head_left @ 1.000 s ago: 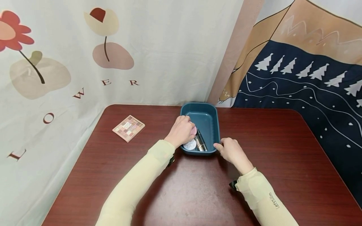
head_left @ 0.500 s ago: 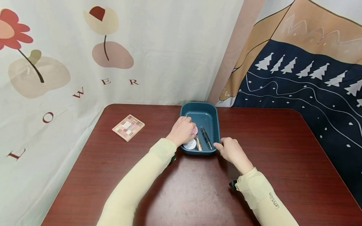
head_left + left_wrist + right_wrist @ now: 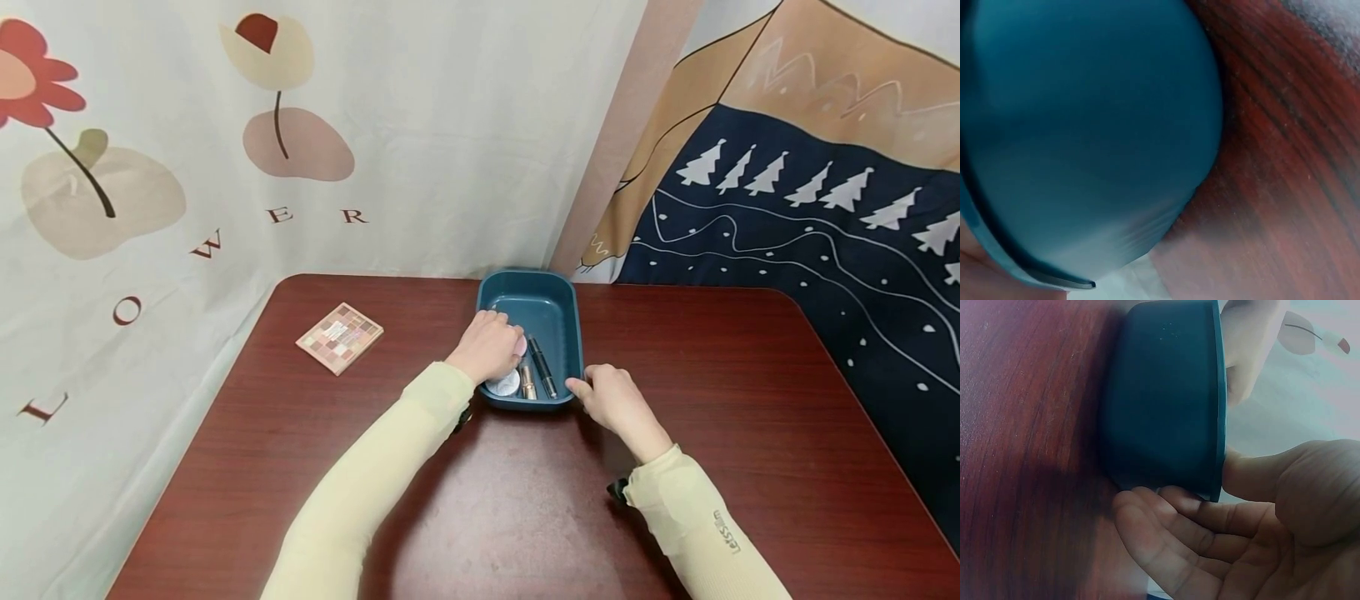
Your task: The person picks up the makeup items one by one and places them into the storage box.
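Observation:
A deep blue plastic bin (image 3: 559, 312) stands at the table's back edge. My left hand (image 3: 487, 346) reaches over its left side and holds a pink round item (image 3: 521, 344), mostly covered by the fingers. Near that hand in the bin lie a white round compact (image 3: 505, 382), a gold lipstick tube (image 3: 528, 383) and a slim black tube (image 3: 542, 367). At the near right corner my right hand (image 3: 613, 400) grips the bin, thumb over the rim and fingers (image 3: 1141, 531) against the outer wall. The left wrist view is filled mainly by the bin's outside.
An eyeshadow palette (image 3: 340, 338) lies at the back left of the dark red wooden table (image 3: 495, 500). Behind the table hang a white flower-print curtain (image 3: 450, 125) and a navy and tan tree-print cloth (image 3: 795, 217).
My left hand and the pink item have shifted slightly right. The black tube moved right, away from the lipstick, then slightly back left. My right hand stays at the corner.

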Tool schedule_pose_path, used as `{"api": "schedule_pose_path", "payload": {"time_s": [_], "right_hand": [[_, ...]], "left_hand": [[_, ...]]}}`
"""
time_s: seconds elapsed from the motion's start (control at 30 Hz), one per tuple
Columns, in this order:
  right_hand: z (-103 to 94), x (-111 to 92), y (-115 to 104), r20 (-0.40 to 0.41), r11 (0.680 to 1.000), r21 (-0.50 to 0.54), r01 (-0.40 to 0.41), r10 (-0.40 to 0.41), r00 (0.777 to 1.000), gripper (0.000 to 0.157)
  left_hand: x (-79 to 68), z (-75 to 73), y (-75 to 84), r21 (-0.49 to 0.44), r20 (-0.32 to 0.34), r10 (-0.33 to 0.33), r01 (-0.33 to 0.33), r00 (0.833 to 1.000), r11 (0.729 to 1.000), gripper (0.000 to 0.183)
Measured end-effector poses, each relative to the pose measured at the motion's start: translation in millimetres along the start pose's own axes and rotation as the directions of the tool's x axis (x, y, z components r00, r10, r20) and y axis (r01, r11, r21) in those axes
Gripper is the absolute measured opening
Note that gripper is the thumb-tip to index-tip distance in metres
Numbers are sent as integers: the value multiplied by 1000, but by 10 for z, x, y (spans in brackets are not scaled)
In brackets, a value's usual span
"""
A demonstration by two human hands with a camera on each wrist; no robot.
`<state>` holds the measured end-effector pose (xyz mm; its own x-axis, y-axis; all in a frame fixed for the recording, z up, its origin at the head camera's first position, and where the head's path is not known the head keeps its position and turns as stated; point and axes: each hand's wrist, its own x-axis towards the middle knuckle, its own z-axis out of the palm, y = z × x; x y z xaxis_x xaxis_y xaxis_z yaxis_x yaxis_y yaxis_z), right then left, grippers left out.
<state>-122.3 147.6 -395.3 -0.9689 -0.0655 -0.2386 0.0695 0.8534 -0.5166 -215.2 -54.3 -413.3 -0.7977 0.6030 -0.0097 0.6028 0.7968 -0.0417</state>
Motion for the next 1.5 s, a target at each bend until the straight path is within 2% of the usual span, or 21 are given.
{"api": "schedule_pose_path", "payload": {"time_s": [0.27,0.57,0.93,1.17,1.37,1.5], "right_hand": [[3,-2,-8,4,1000,10,-5,5,1000,35],[17,0,-5,12,999,30,-13,13,1000,34],[-3,-4,18,5,1000,21,-2,2,1000,35],[2,-4,21,4,1000,28,1,-2,1000,36],[4,-11,13,7,999,32,-4,4,1000,35],[-3,-13,5,6,999,40,-6,6,1000,35]], "left_hand": [[5,15,-8,-6,35,-17,17,999,1000,39],[-15,13,-22,-33,40,-9,10,999,999,38],[-115,-39,-38,-168,-46,23,-30,999,985,36],[-211,-50,-43,-155,-130,60,-80,990,985,32],[-290,-35,-71,-168,-215,81,-119,973,979,27],[-345,-20,-105,-177,-247,88,-134,965,975,31]]}}
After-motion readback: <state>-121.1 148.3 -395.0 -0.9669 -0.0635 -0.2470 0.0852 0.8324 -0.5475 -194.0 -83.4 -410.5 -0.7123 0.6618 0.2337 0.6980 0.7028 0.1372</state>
